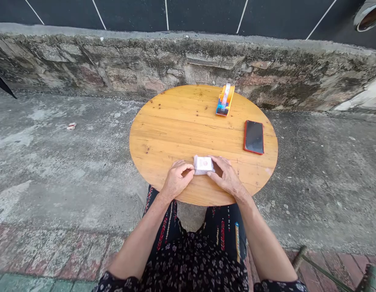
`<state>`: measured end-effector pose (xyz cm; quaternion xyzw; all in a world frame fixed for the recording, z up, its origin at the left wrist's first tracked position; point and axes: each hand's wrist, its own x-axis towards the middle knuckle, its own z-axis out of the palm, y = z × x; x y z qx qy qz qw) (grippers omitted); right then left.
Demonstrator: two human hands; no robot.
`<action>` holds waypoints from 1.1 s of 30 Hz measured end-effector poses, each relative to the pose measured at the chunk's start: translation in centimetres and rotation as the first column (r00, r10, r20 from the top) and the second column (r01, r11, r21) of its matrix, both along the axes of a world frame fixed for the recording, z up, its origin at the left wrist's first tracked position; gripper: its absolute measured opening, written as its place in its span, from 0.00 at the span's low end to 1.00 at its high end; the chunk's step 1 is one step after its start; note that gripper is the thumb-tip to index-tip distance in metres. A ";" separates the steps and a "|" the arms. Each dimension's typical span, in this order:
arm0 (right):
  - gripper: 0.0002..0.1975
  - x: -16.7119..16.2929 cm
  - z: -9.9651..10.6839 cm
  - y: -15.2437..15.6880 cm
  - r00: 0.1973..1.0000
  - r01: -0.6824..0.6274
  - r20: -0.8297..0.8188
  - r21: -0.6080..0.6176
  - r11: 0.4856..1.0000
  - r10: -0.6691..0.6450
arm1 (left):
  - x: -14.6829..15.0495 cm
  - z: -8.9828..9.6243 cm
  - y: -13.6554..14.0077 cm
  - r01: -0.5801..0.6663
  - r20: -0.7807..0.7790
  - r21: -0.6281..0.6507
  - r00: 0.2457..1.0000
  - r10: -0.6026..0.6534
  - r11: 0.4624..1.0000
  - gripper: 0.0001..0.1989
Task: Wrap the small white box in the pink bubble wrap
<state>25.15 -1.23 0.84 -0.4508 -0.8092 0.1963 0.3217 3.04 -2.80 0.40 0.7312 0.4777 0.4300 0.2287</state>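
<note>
A small packet in whitish, translucent wrapping (200,172) lies on the round wooden table (169,121), near its front edge. On top of it is a white card or label (204,163) with a faint reddish mark and small print too tiny to read. My left hand (178,177) pinches the packet's left edge between thumb and fingertips. From the other side, my right hand (224,174) grips the right end, with its thumb at the lower corner and its fingers at the upper one.
At the table's back right stands a yellow and blue tape dispenser (226,100) with a roll in it. A phone in a red case (254,137) lies face up near the right edge. Behind runs a low stone wall (129,69). A chair or stool frame (321,269) shows at lower right.
</note>
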 end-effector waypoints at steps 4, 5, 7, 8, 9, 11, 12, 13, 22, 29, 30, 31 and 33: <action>0.26 0.0 0.1 0.0 1.000 -0.013 -0.001 0.001 1.000 0.013 | 0.1 0.1 0.1 0.027 0.001 0.013 1.000 -0.027 1.000 0.05; 0.26 0.0 0.1 -0.1 1.000 -0.009 0.001 -0.005 1.000 0.009 | 0.1 0.1 0.0 0.020 0.010 0.012 1.000 -0.020 1.000 0.04; 0.27 -0.1 0.3 -0.2 1.000 0.012 0.004 -0.020 1.000 -0.012 | 0.1 0.2 -0.1 -0.008 0.041 -0.003 0.999 0.009 1.000 0.04; 0.28 -0.1 0.4 -0.3 1.000 0.023 0.004 -0.028 0.999 -0.023 | 0.1 0.3 -0.2 -0.025 0.066 -0.017 0.997 0.026 1.000 0.05; 0.28 -0.1 0.4 -0.4 1.000 0.030 0.001 -0.035 0.999 -0.030 | 0.1 0.4 -0.4 -0.043 0.096 -0.035 0.994 0.046 0.998 0.05; 0.29 0.0 0.6 -0.5 1.000 0.025 -0.005 -0.044 0.999 -0.025 | 0.0 0.5 -0.6 -0.062 0.154 -0.069 0.985 0.072 0.996 0.06; 0.29 0.0 0.7 -0.5 1.000 0.017 -0.009 -0.047 0.999 -0.017 | -0.1 0.6 -0.6 -0.063 0.175 -0.081 0.982 0.076 0.995 0.06; 0.29 0.0 0.8 -0.5 1.000 0.008 -0.014 -0.050 0.999 -0.009 | -0.1 0.6 -0.7 -0.061 0.186 -0.086 0.980 0.076 0.994 0.06; 0.30 0.4 1.3 -0.5 1.000 -0.005 -0.026 -0.078 0.997 0.003 | 0.1 0.4 -0.3 -0.025 0.017 -0.016 1.000 0.026 1.000 0.05; 0.28 0.3 0.8 -0.4 0.999 0.032 -0.001 -0.063 0.998 -0.032 | 0.1 0.3 -0.1 -0.015 -0.044 0.000 0.999 0.015 1.000 0.04; 0.28 0.3 0.7 -0.4 0.999 0.032 -0.001 -0.059 0.998 -0.032 | 0.1 0.3 -0.1 -0.016 -0.047 -0.003 0.999 0.016 1.000 0.04; 0.28 0.4 0.7 -0.4 1.000 0.031 -0.003 -0.055 0.998 -0.031 | 0.2 0.4 -0.1 -0.017 -0.048 -0.004 0.999 0.017 1.000 0.04; 0.28 0.4 0.7 -0.4 1.000 0.020 -0.002 -0.044 0.999 -0.020 | 0.2 0.5 -0.1 -0.016 -0.045 -0.003 0.999 0.015 1.000 0.04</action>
